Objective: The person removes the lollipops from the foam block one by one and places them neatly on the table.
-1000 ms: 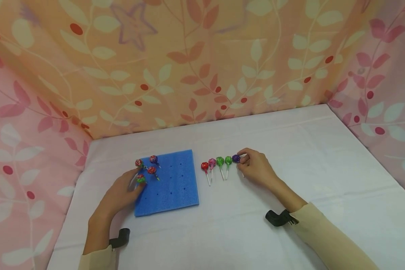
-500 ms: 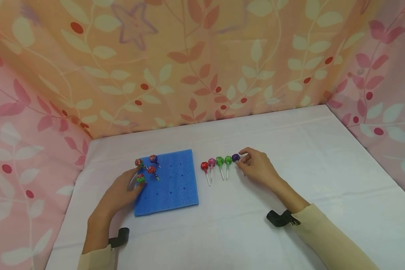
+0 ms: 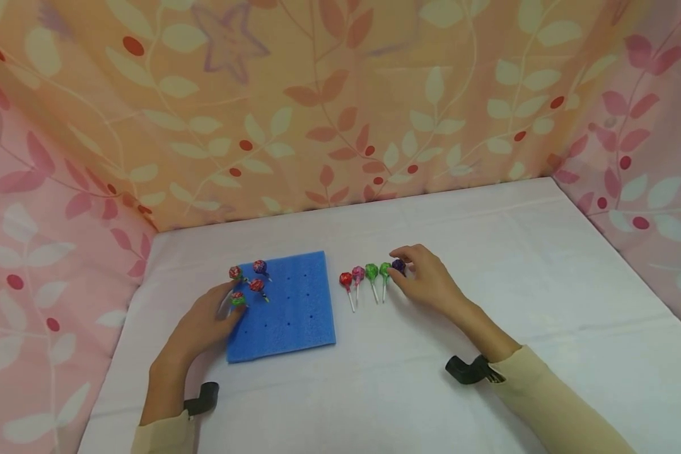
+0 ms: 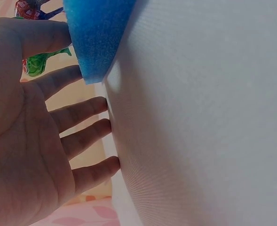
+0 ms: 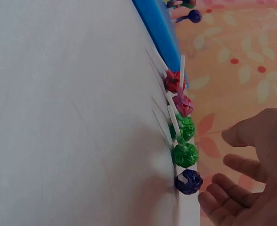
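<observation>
In the head view, several wrapped lollipops lie in a row on the white table: a red one, a pink one, two green ones and a purple one at the right end. My right hand is over the purple lollipop, thumb and fingers spread apart with nothing between them in the right wrist view. My left hand rests against the left edge of a blue foam board, fingers extended, several fingertips down on the table. Mixed-colour lollipops stand by their sticks in the board's upper left part.
Rows of small holes dot the foam board. White cloth covers the table. Floral curtains enclose it at the back and both sides. A black wrist mount sticks out from the right sleeve, another from the left.
My right hand has shifted slightly left, and its fingers now reach over the purple lollipop, which stays at the row's end. My left hand and the foam board have stayed put.
</observation>
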A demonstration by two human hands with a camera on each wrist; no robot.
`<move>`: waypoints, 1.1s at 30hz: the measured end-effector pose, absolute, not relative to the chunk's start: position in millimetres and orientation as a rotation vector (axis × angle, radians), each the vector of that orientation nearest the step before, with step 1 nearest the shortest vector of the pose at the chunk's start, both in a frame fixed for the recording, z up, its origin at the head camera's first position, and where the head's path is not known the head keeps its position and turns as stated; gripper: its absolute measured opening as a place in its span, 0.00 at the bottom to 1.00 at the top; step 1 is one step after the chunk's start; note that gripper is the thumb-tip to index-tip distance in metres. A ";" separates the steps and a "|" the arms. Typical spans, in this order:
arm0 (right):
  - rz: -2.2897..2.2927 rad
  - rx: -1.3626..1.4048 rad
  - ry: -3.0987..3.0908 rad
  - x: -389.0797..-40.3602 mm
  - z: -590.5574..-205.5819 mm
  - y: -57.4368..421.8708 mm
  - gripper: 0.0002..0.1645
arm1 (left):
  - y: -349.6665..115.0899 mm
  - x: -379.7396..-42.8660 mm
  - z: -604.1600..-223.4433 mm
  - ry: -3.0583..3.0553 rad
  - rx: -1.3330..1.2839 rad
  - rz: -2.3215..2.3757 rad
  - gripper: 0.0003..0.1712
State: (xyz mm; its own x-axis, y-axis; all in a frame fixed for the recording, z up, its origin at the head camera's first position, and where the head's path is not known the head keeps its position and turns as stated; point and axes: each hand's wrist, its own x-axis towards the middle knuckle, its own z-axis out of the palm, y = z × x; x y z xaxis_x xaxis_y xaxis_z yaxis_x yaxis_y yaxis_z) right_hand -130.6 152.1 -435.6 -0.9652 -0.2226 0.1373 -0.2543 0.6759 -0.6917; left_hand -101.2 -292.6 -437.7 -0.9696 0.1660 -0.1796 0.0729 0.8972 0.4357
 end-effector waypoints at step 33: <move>1.386 0.740 -2.648 -128.5 -438.0 78.0 0.21 | -295.7 -101.3 -435.7 2.829 0.173 0.625 0.42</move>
State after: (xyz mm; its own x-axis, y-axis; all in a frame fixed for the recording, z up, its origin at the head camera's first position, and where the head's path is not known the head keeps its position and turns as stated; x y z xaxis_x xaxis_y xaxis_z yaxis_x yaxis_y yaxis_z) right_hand -128.5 78.0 -438.0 -0.8826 -0.3849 0.2698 -0.4410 0.4795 -0.7586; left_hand -101.3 -295.7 -435.7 -0.9644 0.1655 -0.2062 0.0633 0.9017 0.4277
